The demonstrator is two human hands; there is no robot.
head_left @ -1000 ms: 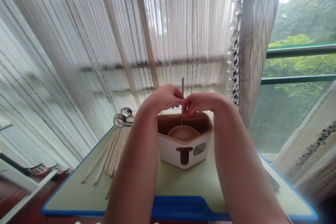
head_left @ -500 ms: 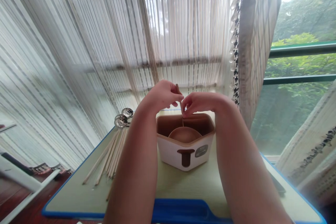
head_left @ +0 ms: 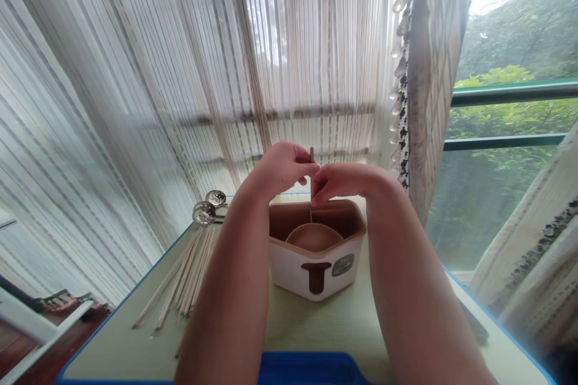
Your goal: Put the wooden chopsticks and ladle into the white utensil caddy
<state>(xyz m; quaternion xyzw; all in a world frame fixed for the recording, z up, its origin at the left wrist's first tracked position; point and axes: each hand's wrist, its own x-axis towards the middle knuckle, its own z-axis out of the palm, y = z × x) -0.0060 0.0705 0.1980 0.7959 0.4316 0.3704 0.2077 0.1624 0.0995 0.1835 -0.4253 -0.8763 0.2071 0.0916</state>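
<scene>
My left hand pinches a wooden chopstick near its upper end. Below and to the right, the fingers of my right hand close on the same chopstick, which stands nearly upright. Both hands are over the back rim of a white box with a brown inside. This box has a T-shaped cutout in front and a grey label. A rounded brown piece sits inside it. The chopstick's lower end seems to reach into the box, partly hidden by my right fingers.
Several loose chopsticks lie left of my left forearm. Behind them rest two shiny metal ladles, their handles mostly hidden. A blue tray-like edge runs along the table's front. A dark flat object lies at the right, beyond my forearm.
The chopstick has gone from leaning to nearly upright between my hands. The view has shifted slightly, while the box and the loose chopsticks stay in place.
</scene>
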